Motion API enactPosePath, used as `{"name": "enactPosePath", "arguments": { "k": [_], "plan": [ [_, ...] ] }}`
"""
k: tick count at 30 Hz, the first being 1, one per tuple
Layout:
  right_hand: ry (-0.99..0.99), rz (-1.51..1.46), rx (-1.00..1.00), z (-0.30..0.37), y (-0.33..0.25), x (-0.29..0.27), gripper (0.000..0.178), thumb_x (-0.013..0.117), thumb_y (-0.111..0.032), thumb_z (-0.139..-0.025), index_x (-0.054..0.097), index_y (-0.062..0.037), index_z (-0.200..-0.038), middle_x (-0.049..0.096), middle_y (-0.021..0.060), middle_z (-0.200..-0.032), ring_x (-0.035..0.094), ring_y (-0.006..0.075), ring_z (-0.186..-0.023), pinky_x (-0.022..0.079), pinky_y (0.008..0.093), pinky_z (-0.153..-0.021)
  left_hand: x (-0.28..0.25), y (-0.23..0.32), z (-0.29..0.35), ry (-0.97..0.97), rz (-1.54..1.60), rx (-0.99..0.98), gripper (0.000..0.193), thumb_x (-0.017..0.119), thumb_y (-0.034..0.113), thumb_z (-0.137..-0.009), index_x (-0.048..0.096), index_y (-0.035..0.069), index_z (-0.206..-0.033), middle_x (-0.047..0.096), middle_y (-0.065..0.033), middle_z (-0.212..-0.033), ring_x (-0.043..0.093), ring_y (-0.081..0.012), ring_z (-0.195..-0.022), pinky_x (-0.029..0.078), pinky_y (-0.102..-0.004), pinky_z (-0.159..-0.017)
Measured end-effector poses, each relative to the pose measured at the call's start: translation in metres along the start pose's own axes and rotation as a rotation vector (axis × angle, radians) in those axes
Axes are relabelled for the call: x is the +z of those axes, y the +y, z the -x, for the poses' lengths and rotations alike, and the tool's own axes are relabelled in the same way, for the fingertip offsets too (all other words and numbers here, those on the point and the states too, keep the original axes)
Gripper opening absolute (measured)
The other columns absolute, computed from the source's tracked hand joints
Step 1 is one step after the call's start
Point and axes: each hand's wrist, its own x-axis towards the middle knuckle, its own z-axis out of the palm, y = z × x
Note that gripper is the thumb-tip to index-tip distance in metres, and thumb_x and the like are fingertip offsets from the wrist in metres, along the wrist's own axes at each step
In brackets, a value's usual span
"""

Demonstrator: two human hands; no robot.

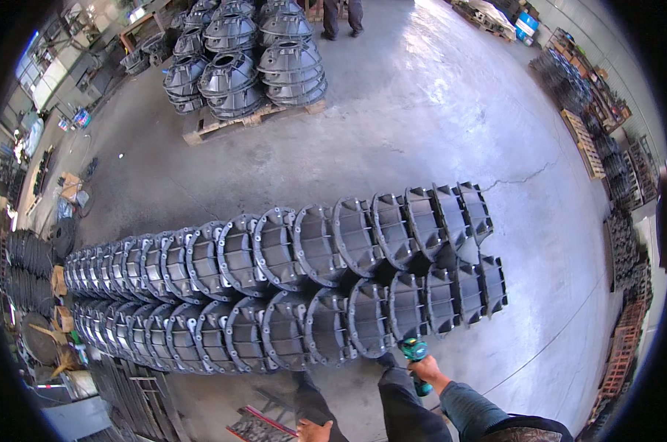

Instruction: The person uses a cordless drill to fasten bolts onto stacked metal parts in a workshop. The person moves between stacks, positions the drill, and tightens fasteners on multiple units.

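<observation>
Right of lower centre, a green-and-black pistol-shaped power tool [414,349] is gripped by the right hand [427,370], forearm [464,402] angled up-left; its long axis runs near-vertically, head toward the ribbed dark-metal housings [368,317]. At the bottom edge, the left hand [315,431] is spread.

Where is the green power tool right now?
In the head view, the green power tool is low, right of centre, in the person's right hand, beside the near row of dark castings.
</observation>
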Motion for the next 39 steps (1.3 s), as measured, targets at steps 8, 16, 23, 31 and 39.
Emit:
{"name": "enactPosePath", "arguments": {
  "k": [8,16,23,31,39],
  "plan": [
    [0.116,-0.550,0.236,0.046,-0.027,0.061,0.014,0.075,-0.013,-0.081,0.069,-0.0052,-0.090,0.069,0.0042,-0.080,0.066,0.0180,-0.070,0.054,0.0405,-0.067,0.025,-0.067,-0.012,0.258,-0.307,0.081,0.066,0.070,0.050,-0.091,0.062,-0.008,-0.120,0.066,-0.0324,-0.125,0.063,-0.0461,-0.119,0.052,-0.0525,-0.102],
    [0.213,-0.044,-0.269,0.028,-0.031,0.089,0.020,0.075,-0.007,-0.082,0.070,0.0015,-0.099,0.070,0.0091,-0.083,0.074,0.0207,-0.075,0.060,0.0363,-0.067,0.039,-0.072,-0.013,0.272,-0.502,0.072,0.062,0.071,0.043,-0.092,0.056,-0.005,-0.128,0.062,-0.0267,-0.121,0.065,-0.0431,-0.113,0.057,-0.0507,-0.096],
    [0.261,-0.322,-0.033,0.025,-0.025,0.111,0.021,0.075,-0.008,-0.084,0.069,0.0029,-0.100,0.072,0.0101,-0.084,0.076,0.0214,-0.069,0.059,0.0359,-0.064,0.036,-0.073,-0.017,0.252,-0.550,0.061,0.058,0.070,0.041,-0.093,0.057,-0.005,-0.126,0.062,-0.0276,-0.121,0.065,-0.0444,-0.114,0.056,-0.0507,-0.097],
    [0.287,-0.314,0.014,0.020,-0.017,0.126,0.018,0.076,-0.016,-0.084,0.072,-0.0037,-0.097,0.074,0.0141,-0.087,0.074,0.0341,-0.080,0.058,0.0426,-0.072,0.030,-0.073,-0.021,0.263,-0.554,0.088,0.057,0.069,0.041,-0.093,0.057,-0.005,-0.125,0.062,-0.0279,-0.119,0.064,-0.0448,-0.113,0.056,-0.0518,-0.097],
    [0.235,-0.488,0.069,0.003,-0.016,0.123,0.021,0.076,-0.006,-0.082,0.070,-0.0003,-0.100,0.072,0.0102,-0.088,0.074,0.0266,-0.073,0.059,0.0390,-0.067,0.030,-0.076,-0.022,0.270,-0.557,0.094,0.055,0.069,0.040,-0.094,0.058,-0.005,-0.123,0.062,-0.0271,-0.118,0.064,-0.0440,-0.113,0.056,-0.0505,-0.096]
  ]
}}
